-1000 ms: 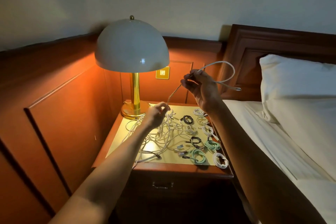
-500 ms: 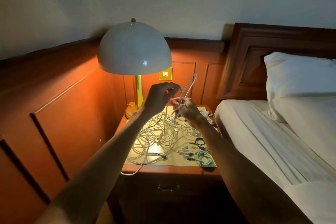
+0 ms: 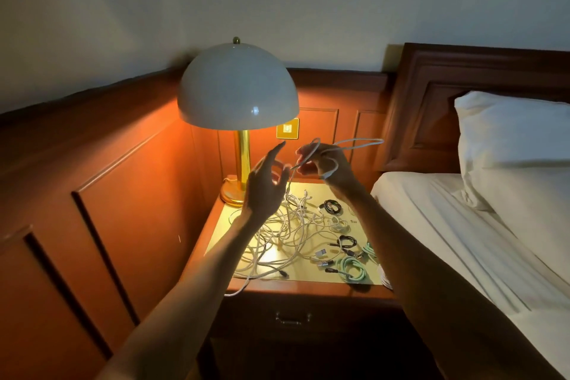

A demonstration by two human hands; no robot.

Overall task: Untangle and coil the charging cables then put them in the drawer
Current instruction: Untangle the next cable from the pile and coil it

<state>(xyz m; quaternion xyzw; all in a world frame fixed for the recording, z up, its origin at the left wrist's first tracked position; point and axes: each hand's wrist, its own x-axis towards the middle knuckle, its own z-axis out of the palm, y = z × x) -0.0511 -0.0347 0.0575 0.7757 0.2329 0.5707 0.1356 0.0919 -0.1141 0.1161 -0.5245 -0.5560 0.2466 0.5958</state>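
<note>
White cable looped in curled fingers of right hand, left hand fingers spread open beside it, above tangle of cables on lamplit worktop.

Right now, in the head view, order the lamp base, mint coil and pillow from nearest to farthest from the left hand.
From the left hand:
1. Lamp base, just to its left.
2. Mint coil, front right of the nightstand.
3. Pillow, far right on the bed.
</note>
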